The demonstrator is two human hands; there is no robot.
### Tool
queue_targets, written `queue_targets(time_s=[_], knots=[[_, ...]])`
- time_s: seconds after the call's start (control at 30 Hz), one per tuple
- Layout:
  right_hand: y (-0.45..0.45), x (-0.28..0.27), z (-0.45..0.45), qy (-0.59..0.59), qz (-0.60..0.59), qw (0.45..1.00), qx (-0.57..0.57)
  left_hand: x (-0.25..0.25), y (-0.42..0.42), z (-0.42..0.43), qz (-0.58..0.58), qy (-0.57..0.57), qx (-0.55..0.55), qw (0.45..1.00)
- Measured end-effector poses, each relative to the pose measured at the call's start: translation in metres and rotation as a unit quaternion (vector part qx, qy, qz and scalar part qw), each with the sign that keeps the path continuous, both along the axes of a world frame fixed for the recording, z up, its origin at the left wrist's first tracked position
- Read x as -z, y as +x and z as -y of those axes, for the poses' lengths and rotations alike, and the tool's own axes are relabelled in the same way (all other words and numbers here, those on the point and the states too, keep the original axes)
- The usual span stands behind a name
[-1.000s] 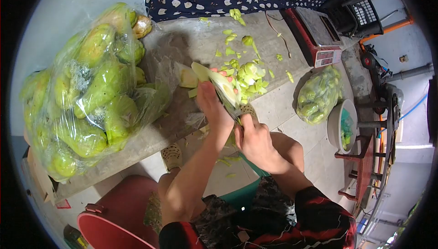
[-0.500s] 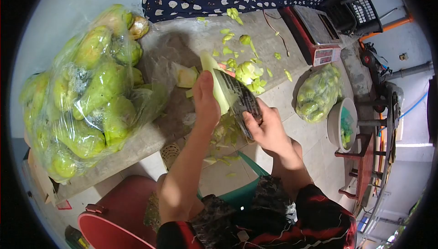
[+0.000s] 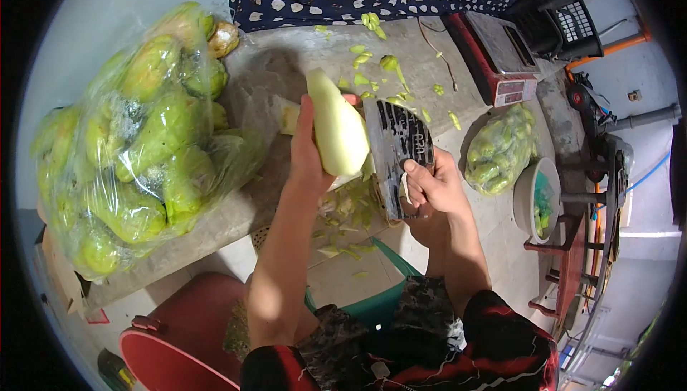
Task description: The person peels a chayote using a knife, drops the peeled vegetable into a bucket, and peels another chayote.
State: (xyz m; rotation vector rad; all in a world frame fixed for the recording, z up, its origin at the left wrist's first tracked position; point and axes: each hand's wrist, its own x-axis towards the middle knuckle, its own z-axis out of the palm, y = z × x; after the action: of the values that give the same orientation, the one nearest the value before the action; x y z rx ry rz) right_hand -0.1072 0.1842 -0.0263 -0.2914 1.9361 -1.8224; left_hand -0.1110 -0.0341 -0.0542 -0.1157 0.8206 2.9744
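A peeled pale green fruit (image 3: 338,129), which looks like a green papaya, is held upright in my left hand (image 3: 308,147). My fingers wrap behind it and the tips show at its top right. My right hand (image 3: 434,185) grips a broad black-bladed knife (image 3: 397,151) low down, thumb pressed on the blade's face. The blade stands just right of the fruit, its flat side toward me. Most of the handle is hidden by the hand. Below both hands, green peelings (image 3: 351,208) are scattered. A pale cut piece (image 3: 288,117) lies behind my left hand.
A clear plastic bag of green fruit (image 3: 154,140) fills the table's left side. Green scraps (image 3: 388,64) lie on the table's far part near a red scale (image 3: 494,54). Another filled bag (image 3: 501,149) and a white basin (image 3: 537,198) stand right. A red bin (image 3: 182,330) is below left.
The knife has moved right, off the fruit, and its blade has turned to show more of its face. The fruit has been turned, showing its broad peeled side.
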Motion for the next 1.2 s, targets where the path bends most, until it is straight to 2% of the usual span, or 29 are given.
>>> queue_targets(time_s=[0.13,0.27,0.4,0.47,0.57,0.8,0.97,1.07,1.2], knots=[[0.002,-0.005,-0.004,-0.068,0.078,0.995,-0.013,0.0,0.001,0.009,-0.001,-0.01,0.024,1.0],[0.003,-0.006,-0.004,-0.052,0.076,0.995,-0.023,-0.008,0.005,0.011,-0.013,-0.016,0.058,0.998],[0.001,-0.004,-0.006,-0.043,0.066,0.997,-0.016,-0.007,0.005,0.014,0.009,-0.012,0.039,0.999],[0.001,-0.002,-0.007,-0.047,0.068,0.997,-0.01,-0.001,0.005,0.017,-0.048,0.008,0.07,0.996],[0.002,-0.001,-0.006,-0.052,0.064,0.997,-0.01,-0.002,0.006,0.017,-0.061,0.016,0.083,0.995],[0.002,-0.002,-0.006,-0.059,0.074,0.996,-0.005,-0.004,0.006,0.013,-0.058,0.017,0.075,0.995],[0.003,-0.001,-0.011,-0.062,0.075,0.995,-0.006,-0.009,0.006,0.01,-0.027,-0.031,0.049,0.998],[0.006,-0.005,-0.008,-0.056,0.074,0.996,-0.007,-0.007,0.005,0.014,-0.068,-0.043,0.057,0.995],[0.005,-0.003,-0.008,-0.052,0.077,0.996,-0.009,-0.012,0.005,0.012,-0.041,-0.061,0.034,0.997]])
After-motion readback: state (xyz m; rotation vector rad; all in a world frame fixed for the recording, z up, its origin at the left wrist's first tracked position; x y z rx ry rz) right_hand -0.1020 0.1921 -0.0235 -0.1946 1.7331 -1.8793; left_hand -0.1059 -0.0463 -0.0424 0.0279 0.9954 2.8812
